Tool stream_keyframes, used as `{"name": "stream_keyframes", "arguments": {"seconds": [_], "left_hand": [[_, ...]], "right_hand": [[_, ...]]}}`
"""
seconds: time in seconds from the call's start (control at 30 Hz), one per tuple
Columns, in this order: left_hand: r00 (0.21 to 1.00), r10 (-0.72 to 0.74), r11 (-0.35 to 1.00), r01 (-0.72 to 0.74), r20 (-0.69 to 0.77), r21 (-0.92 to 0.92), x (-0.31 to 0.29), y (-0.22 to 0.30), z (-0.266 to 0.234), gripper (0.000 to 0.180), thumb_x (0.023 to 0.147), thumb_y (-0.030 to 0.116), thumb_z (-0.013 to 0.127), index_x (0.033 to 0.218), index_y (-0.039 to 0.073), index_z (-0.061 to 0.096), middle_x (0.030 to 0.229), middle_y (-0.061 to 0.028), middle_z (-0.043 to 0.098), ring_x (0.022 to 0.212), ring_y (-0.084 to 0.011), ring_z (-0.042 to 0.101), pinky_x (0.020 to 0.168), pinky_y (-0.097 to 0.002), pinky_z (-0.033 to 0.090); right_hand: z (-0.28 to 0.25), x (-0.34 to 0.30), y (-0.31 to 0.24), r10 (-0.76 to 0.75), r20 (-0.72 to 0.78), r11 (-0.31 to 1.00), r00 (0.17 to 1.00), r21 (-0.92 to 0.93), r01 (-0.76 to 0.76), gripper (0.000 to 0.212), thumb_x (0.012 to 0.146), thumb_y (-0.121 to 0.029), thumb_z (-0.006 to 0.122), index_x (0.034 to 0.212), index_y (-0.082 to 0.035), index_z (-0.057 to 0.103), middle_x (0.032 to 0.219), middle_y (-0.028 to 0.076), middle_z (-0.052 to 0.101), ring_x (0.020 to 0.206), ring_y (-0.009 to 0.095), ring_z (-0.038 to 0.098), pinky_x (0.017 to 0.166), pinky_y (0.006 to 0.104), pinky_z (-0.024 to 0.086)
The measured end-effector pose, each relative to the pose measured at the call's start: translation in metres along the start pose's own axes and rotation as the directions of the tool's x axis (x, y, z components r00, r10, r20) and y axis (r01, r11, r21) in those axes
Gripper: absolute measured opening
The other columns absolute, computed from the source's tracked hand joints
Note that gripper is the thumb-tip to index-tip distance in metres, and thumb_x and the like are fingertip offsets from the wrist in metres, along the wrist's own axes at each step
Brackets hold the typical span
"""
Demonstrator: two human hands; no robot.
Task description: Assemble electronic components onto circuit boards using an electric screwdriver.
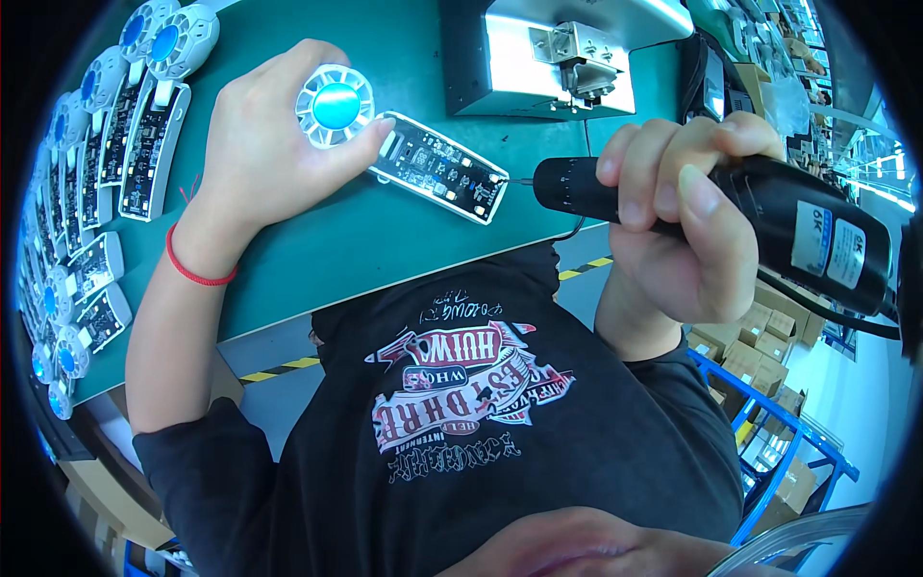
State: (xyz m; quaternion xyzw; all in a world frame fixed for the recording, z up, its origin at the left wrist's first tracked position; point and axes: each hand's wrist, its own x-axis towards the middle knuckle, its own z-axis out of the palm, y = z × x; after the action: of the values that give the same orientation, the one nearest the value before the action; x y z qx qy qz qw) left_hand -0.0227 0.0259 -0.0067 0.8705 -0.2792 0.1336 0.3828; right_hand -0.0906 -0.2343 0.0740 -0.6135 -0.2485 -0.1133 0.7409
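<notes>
My left hand [279, 144] is closed around the round, vented head of a white handheld fan [440, 169] with a shiny blue centre. The fan's handle lies open, showing a dark circuit board with small components, and points to the right over the table. In my right hand [687, 207] is a black electric screwdriver [577, 188], held level, its cable trailing off to the right. Its thin bit meets the far end of the circuit board, at a corner. Whether a screw sits under the bit is too small to tell.
A green table [298, 284] carries the work. On the left stand rows of similar white fans [154, 144] with bare boards. Behind the handle is a white metal machine [538, 58] with a bracket on its front. Cardboard boxes [750, 356] fill a blue rack [769, 404] at right.
</notes>
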Motion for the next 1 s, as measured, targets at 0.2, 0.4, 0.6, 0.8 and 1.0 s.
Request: {"name": "stream_keyframes", "arguments": {"seconds": [0.2,0.4,0.6,0.8,1.0], "left_hand": [[0.998,0.059,0.998,-0.059,-0.016,0.025,0.003,-0.002,-0.001,0.04,0.071,0.026,0.083,0.098,0.004,0.065,0.079,-0.0078,0.069,0.059,-0.0188,0.062,0.055,-0.0269,0.049],[0.998,-0.013,1.0,0.012,0.058,0.026,0.001,-0.002,-0.006,0.039,0.07,0.025,0.083,0.098,0.004,0.065,0.078,-0.0075,0.068,0.059,-0.0194,0.06,0.057,-0.0285,0.049],[0.999,-0.025,1.0,0.024,0.037,0.015,0.004,0.003,-0.003,0.039,0.069,0.024,0.083,0.097,0.004,0.065,0.077,-0.0073,0.068,0.058,-0.019,0.06,0.057,-0.0283,0.049],[0.999,-0.041,0.999,0.041,0.019,0.028,0.002,0.001,-0.006,0.037,0.07,0.025,0.082,0.096,0.004,0.065,0.077,-0.0076,0.068,0.058,-0.0197,0.061,0.057,-0.0286,0.049],[0.999,-0.036,0.999,0.035,0.021,0.02,0.001,-0.008,-0.005,0.039,0.072,0.025,0.082,0.1,0.003,0.066,0.082,-0.0102,0.07,0.064,-0.021,0.065,0.057,-0.0274,0.052]], "right_hand": [[0.005,0.006,0.003,0.08,-0.036,0.997,0.996,-0.019,-0.08,0.038,0.085,-0.006,0.047,0.122,-0.004,0.054,0.074,0.006,0.053,0.058,0.016,0.051,0.068,0.0357,0.047],[-0.013,0.02,-0.015,-0.032,0.171,0.997,0.985,0.069,0.02,0.037,0.084,-0.005,0.047,0.12,-0.004,0.056,0.071,0.006,0.052,0.056,0.017,0.05,0.068,0.0355,0.048],[-0.011,0.034,-0.027,-0.412,-0.009,0.865,0.911,-0.319,0.387,0.038,0.084,-0.006,0.047,0.121,-0.004,0.056,0.072,0.006,0.052,0.059,0.017,0.052,0.07,0.0358,0.049],[-0.001,0.03,-0.021,-0.209,-0.071,0.954,0.975,-0.233,0.187,0.04,0.085,-0.008,0.047,0.124,-0.003,0.056,0.075,0.005,0.052,0.064,0.016,0.053,0.072,0.0365,0.048],[0.012,0.017,-0.011,-0.096,0.162,0.995,0.982,0.039,0.091,0.041,0.087,-0.009,0.047,0.127,-0.003,0.052,0.078,0.005,0.052,0.063,0.015,0.052,0.071,0.0356,0.047]]}}
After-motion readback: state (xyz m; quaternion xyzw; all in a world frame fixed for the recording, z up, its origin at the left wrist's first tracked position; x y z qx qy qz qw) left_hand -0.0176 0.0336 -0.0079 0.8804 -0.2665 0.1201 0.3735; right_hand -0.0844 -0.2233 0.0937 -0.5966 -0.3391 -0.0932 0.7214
